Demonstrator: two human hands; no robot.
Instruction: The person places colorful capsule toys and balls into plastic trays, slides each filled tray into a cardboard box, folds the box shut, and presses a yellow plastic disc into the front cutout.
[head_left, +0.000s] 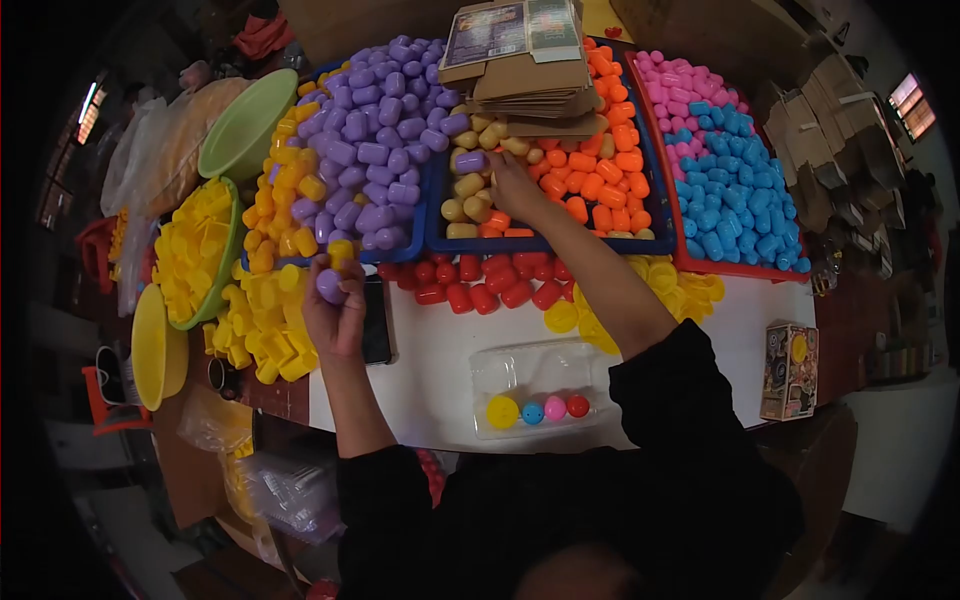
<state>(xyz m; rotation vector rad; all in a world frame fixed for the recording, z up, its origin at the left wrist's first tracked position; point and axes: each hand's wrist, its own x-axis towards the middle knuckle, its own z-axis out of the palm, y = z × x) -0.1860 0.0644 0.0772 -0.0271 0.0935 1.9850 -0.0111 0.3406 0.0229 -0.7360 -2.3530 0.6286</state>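
Observation:
My left hand (pixel 338 312) is closed round a purple capsule (pixel 329 286), with a yellow capsule (pixel 342 252) at its fingertips. My right hand (pixel 508 185) reaches into the blue tray (pixel 655 244) among tan capsules (pixel 468 186) and orange capsules (pixel 590 185); its fingertips are too small to tell what they hold. A purple capsule (pixel 470 162) lies beside them on the tan ones. In front, a clear plastic tray (pixel 530 370) holds a yellow disc (pixel 502 411) and blue (pixel 532 412), pink (pixel 555 408) and red (pixel 577 405) round pieces in a row.
Flattened cardboard (pixel 520 85) lies over the middle tray. A red tray (pixel 745 270) holds pink and blue capsules. Red capsules (pixel 485 298) and yellow pieces (pixel 270 330) lie on the table. A phone (pixel 378 320) is beside my left wrist; a printed box (pixel 790 370) stands right.

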